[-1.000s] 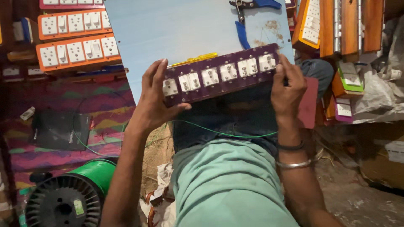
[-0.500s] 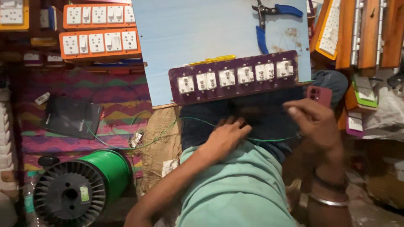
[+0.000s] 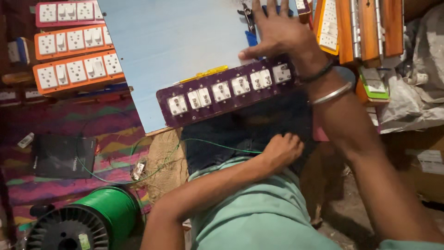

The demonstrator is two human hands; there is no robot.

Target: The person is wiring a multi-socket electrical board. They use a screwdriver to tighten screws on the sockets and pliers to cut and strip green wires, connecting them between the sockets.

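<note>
A purple switchboard [image 3: 226, 90] with a row of white sockets and switches lies tilted on the near edge of a pale blue board [image 3: 180, 46], over my lap. My right hand [image 3: 277, 32] is stretched out above it with fingers spread, over blue-handled pliers [image 3: 252, 28] at the board's far edge; it holds nothing. My left hand [image 3: 282, 150] rests curled on my dark trousers below the switchboard, next to a thin green wire [image 3: 217, 146]. A yellow screwdriver [image 3: 203, 75] lies just behind the switchboard.
Orange and pink switchboards [image 3: 74, 51] are stacked at the upper left. A green wire spool [image 3: 88, 222] stands at the lower left, a black pouch [image 3: 64, 155] lies on the striped mat. Wooden and orange boards [image 3: 365, 28] lean at the upper right.
Both hands let go of the purple switchboard. My left hand dropped to my lap, and my right hand rose from the lap side to the pliers at the board's far edge.
</note>
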